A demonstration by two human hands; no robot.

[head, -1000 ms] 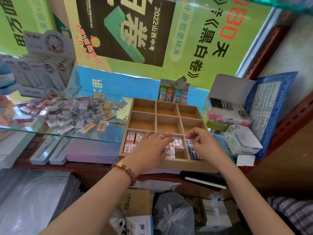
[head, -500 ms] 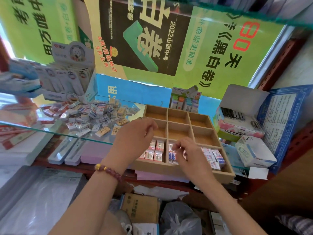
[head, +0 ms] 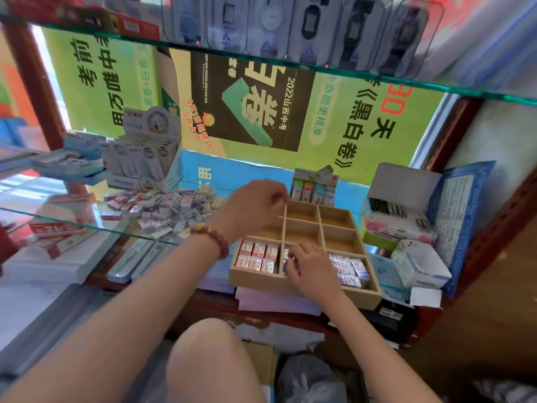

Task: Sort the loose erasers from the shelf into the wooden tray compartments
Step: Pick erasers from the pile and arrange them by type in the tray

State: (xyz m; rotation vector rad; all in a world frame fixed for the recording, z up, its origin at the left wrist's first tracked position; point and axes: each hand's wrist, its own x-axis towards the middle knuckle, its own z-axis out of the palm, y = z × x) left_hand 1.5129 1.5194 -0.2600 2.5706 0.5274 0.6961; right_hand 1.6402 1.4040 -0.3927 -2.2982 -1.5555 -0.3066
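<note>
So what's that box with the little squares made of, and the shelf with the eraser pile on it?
The tray looks like pale, unpainted wood: it has matte tan walls and thin flat dividers, so it may be plywood. The shelf looks like glass: it is see-through and shiny, with a green edge.

The upper glass shelf [head: 377, 80] caps the reach overhead. The wooden tray's [head: 290, 286] middle and far rows lie open from above, except the far-left compartment, which the left hand [head: 252, 207] hangs over. In the near row, erasers [head: 255, 255] fill the left and right compartments. The right hand [head: 311, 266] covers the middle one, fingers curled on erasers there. On the left, the eraser heap [head: 162, 207] crowds the lower glass shelf [head: 58, 205]. A small display carton [head: 313, 184] stands just behind the tray, and an open cardboard box [head: 398, 210] just to its right.
</note>
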